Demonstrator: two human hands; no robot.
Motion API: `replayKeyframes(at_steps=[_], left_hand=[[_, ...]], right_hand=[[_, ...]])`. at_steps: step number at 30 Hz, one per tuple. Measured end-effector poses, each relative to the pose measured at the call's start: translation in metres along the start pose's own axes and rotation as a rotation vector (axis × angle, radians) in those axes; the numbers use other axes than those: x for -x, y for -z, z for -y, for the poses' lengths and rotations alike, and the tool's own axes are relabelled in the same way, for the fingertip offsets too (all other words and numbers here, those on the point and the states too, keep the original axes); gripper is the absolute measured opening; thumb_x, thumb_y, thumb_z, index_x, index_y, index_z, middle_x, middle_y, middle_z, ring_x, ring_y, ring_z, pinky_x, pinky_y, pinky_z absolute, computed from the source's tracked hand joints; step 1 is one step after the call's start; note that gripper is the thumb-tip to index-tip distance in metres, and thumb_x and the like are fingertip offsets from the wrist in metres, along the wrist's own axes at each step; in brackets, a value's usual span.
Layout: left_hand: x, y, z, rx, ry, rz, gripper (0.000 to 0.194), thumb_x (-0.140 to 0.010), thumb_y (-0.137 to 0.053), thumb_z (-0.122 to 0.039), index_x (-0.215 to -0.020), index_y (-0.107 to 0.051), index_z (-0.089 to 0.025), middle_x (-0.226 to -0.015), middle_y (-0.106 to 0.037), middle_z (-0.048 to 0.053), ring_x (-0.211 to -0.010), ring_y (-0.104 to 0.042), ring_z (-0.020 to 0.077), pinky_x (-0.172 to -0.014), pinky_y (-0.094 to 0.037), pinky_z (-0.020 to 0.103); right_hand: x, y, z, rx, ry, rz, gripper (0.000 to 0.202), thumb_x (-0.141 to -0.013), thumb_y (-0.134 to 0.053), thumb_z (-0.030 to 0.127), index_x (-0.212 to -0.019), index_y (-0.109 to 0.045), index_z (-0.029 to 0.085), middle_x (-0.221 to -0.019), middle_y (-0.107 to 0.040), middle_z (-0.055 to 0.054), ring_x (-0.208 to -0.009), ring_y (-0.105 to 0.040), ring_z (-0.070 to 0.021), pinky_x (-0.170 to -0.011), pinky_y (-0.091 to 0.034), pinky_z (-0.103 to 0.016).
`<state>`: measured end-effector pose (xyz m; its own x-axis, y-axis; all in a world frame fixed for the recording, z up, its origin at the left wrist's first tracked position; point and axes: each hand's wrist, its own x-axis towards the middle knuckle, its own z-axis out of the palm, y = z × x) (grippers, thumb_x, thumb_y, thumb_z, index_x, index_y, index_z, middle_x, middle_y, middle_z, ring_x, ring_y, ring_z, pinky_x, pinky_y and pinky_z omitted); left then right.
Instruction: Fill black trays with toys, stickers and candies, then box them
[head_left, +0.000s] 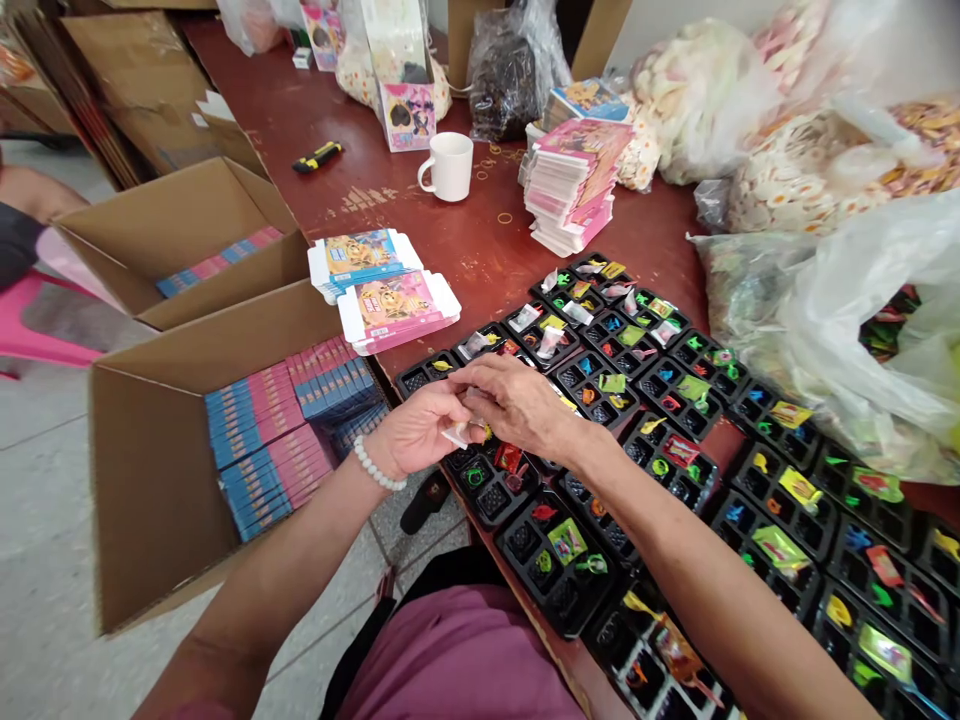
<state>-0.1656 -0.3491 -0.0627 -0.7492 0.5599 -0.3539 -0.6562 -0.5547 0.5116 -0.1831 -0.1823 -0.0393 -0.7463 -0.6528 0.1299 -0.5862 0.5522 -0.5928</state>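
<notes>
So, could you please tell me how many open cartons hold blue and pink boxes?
2, both beside the table: the near carton and, just beyond it, the far carton. Others may be hidden.

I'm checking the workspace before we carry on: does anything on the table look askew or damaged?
Yes. The stack of pink cartons sits unevenly, its edges jutting out of line. The red tabletop has pale scuffed patches near the white mug, where the finish looks worn.
</notes>
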Motion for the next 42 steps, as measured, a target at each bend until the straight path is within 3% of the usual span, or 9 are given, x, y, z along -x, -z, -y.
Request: replayKeyframes(at_steps=[9, 12, 14, 19, 25, 30, 33, 39, 42], left_hand=[[0.016, 0.012, -0.017, -0.034, -0.053, -0.073, 0.053, -0.065, -0.059, 0.010, -0.112, -0.071, -0.011, -0.103, -0.073, 0.011, -0.088, -0.074, 0.0208, -0.060, -0.055, 0.021], [0.029, 0.022, -0.031, -0.086, -0.178, -0.232, 0.054, -0.066, -0.060, 0.010, -0.115, -0.068, -0.011, -0.116, -0.072, 0.016, -0.100, -0.076, 0.0290, -0.055, -0.053, 0.019], [0.038, 0.033, -0.041, -0.095, -0.314, -0.414, 0.048, -0.066, -0.060, 0.009, -0.109, -0.067, -0.011, -0.108, -0.074, 0.014, -0.084, -0.077, 0.0247, -0.048, -0.050, 0.017], [0.046, 0.056, -0.048, 0.024, -0.383, -0.622, 0.034, -0.067, -0.056, 0.004, -0.096, -0.064, -0.012, -0.076, -0.070, 0.005, -0.052, -0.063, 0.0134, -0.039, -0.043, 0.017], [0.036, 0.056, -0.038, 0.165, -0.352, -0.582, 0.022, -0.074, -0.059, -0.006, -0.095, -0.065, -0.013, -0.071, -0.070, 0.005, -0.050, -0.059, 0.0127, -0.040, -0.040, 0.017], [0.039, 0.039, -0.036, 0.197, -0.383, -0.488, 0.022, -0.090, -0.053, -0.022, -0.102, -0.069, -0.012, -0.087, -0.076, 0.011, -0.072, -0.072, 0.0195, -0.064, -0.060, 0.030], [0.044, 0.022, -0.033, 0.189, -0.336, -0.388, 0.034, -0.098, -0.048, -0.037, -0.107, -0.070, -0.014, -0.099, -0.076, 0.014, -0.093, -0.074, 0.0268, -0.080, -0.061, 0.040], [0.044, 0.006, -0.025, 0.175, -0.301, -0.229, 0.040, -0.102, -0.040, -0.039, -0.108, -0.070, -0.014, -0.096, -0.073, 0.012, -0.088, -0.069, 0.0206, -0.082, -0.057, 0.033], [0.041, 0.008, -0.021, 0.148, -0.292, -0.185, 0.034, -0.098, -0.047, -0.036, -0.109, -0.069, -0.013, -0.097, -0.072, 0.012, -0.088, -0.068, 0.0212, -0.081, -0.056, 0.034]], right_hand=[[-0.016, -0.005, -0.007, -0.520, -0.174, -0.102, 0.011, -0.092, -0.060, 0.020, -0.092, -0.070, 0.016, -0.086, -0.073, -0.002, -0.075, -0.066, -0.0140, -0.071, -0.050, -0.026], [-0.037, -0.012, -0.011, -0.368, -0.205, -0.250, 0.010, -0.091, -0.061, 0.017, -0.088, -0.070, 0.016, -0.085, -0.073, -0.002, -0.076, -0.065, -0.0142, -0.073, -0.048, -0.026], [-0.051, -0.020, -0.011, -0.230, -0.193, -0.283, 0.011, -0.091, -0.061, 0.014, -0.086, -0.071, 0.016, -0.087, -0.074, -0.003, -0.079, -0.065, -0.0152, -0.077, -0.047, -0.027], [-0.075, -0.043, -0.003, 0.033, -0.283, -0.145, 0.014, -0.097, -0.059, 0.017, -0.095, -0.073, 0.019, -0.097, -0.075, -0.006, -0.089, -0.068, -0.0201, -0.080, -0.048, -0.030], [-0.069, -0.047, 0.010, 0.138, -0.291, -0.139, 0.022, -0.097, -0.058, 0.015, -0.116, -0.070, 0.015, -0.121, -0.068, -0.016, -0.110, -0.065, -0.0290, -0.091, -0.052, -0.039], [-0.044, -0.046, 0.040, -0.030, 0.108, -0.046, 0.028, -0.098, -0.063, 0.026, -0.125, -0.067, 0.018, -0.127, -0.066, -0.012, -0.119, -0.061, -0.0253, -0.105, -0.051, -0.041], [-0.036, -0.053, 0.050, 0.003, 0.158, -0.014, 0.034, -0.099, -0.057, 0.018, -0.132, -0.064, 0.015, -0.134, -0.063, -0.013, -0.125, -0.057, -0.0249, -0.108, -0.049, -0.040], [-0.029, -0.044, 0.028, -0.134, 0.068, -0.163, 0.030, -0.099, -0.042, 0.006, -0.110, -0.068, 0.016, -0.107, -0.070, -0.009, -0.103, -0.065, -0.0191, -0.094, -0.054, -0.035], [-0.024, -0.037, 0.018, -0.140, 0.139, -0.132, 0.027, -0.097, -0.046, 0.007, -0.110, -0.068, 0.016, -0.115, -0.067, -0.012, -0.107, -0.064, -0.0202, -0.097, -0.053, -0.037]])
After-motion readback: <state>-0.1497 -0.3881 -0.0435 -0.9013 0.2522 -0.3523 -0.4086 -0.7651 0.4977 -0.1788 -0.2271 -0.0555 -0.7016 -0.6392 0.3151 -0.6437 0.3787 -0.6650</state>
